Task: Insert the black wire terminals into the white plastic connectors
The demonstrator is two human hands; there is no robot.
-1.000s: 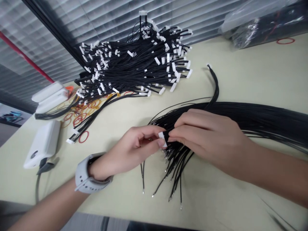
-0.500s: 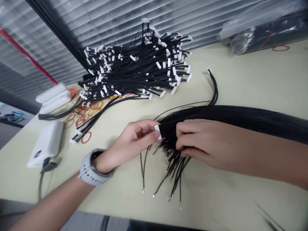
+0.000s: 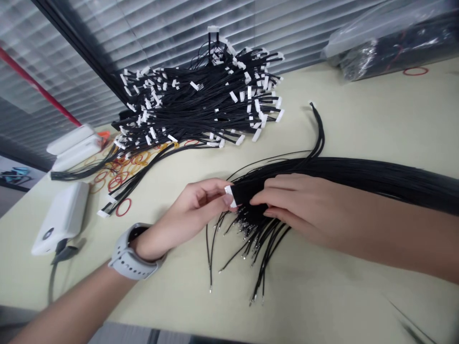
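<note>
Hands [image 3: 195, 203] [image 3: 301, 198] grip a black wire bundle [image 3: 344, 173].

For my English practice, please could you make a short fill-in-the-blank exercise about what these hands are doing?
1. A grey watch sits on the person's ____ wrist.
2. The left hand pinches a connector whose colour is ____.
3. The right hand rests on a long bundle of ____ wires.

Missing words: left; white; black.
</note>
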